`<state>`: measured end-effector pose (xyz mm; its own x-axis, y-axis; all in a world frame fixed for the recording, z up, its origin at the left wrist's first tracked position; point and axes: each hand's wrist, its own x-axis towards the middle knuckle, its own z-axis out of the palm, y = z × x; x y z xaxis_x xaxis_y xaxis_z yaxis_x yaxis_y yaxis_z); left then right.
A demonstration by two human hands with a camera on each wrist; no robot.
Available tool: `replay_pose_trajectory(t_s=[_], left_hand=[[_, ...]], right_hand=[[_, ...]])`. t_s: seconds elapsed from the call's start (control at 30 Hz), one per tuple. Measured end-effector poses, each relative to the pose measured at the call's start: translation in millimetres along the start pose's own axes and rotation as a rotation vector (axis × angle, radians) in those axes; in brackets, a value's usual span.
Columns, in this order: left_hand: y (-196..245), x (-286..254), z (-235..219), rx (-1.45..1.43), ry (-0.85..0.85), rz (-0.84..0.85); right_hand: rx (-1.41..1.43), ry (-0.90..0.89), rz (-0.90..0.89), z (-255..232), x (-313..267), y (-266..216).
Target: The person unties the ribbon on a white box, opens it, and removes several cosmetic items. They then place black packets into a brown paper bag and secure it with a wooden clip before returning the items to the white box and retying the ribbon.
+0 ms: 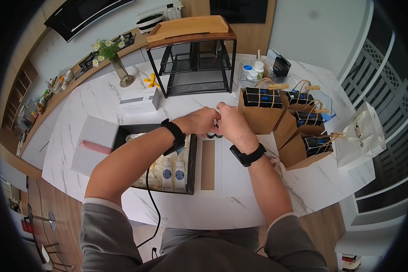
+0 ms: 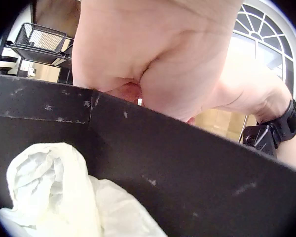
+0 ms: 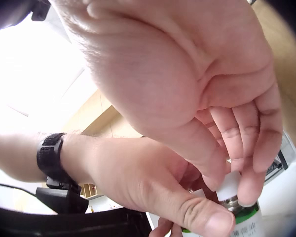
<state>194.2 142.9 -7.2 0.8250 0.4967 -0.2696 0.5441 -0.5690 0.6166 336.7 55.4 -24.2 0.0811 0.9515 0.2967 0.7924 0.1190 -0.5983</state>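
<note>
My hands meet over the middle of the table. The right hand pinches the white cap of a small green bottle with a white label, between thumb and fingertips. Right against it, the left hand holds a second green bottle, mostly hidden behind its thumb. Below the left forearm is a black box with pale crinkled filling and two white containers with round blue labels. A white flat panel with a tan strip lies just in front of the hands.
Several brown paper bags holding black boxes stand on the right, beside a white bag. A black mesh rack is behind, with a white box and a vase to its left. A black cable hangs from the left wrist.
</note>
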Motion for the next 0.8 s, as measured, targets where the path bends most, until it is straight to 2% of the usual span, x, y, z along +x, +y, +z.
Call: replay_pose_trajectory(t_s=[0.2,0.33,0.4,0.47,0.53,0.57,0.6,0.67,0.73,0.8], left_hand=[[11.2,-2.7,-0.8,-0.046,0.004,-0.084],[3.6,2.9,-3.8,-0.061,0.023,-0.052],[-7.4,10.4,-12.4,-0.027,0.088,0.02],[-14.2,8.5,-36.6,0.011,0.119,0.022],[-36.2,4.2,-61.2,0.055,0.186,-0.004],[-53.9,4.0,-74.7,0.106,0.201,-0.04],[-66.8,-0.4,-85.3,0.132,0.23,-0.002],[-98.8,-4.7,-101.0,0.136,0.244,-0.096],[-107.9,-12.0,-108.4,0.177,0.257,-0.233],[-115.3,-14.1,-110.0,0.189,0.262,-0.272]], right_hand=[[-0.01,-0.015,0.035,5.4,1.7,-0.4],[0.059,-0.019,0.065,5.1,2.4,-1.7],[-0.069,0.183,0.035,-4.3,-1.8,-12.9],[-0.083,0.203,0.01,-9.1,-2.9,-15.8],[-0.103,0.212,-0.026,-14.4,-5.6,-22.3],[-0.085,0.144,-0.001,-18.5,-7.3,-27.8],[-0.065,0.083,0.029,-21.0,-8.7,-30.2],[-0.082,0.083,0.018,-18.0,-8.5,-27.0],[-0.082,0.046,0.024,-18.5,-8.9,-28.3],[-0.08,0.052,0.011,-19.6,-7.9,-25.7]])
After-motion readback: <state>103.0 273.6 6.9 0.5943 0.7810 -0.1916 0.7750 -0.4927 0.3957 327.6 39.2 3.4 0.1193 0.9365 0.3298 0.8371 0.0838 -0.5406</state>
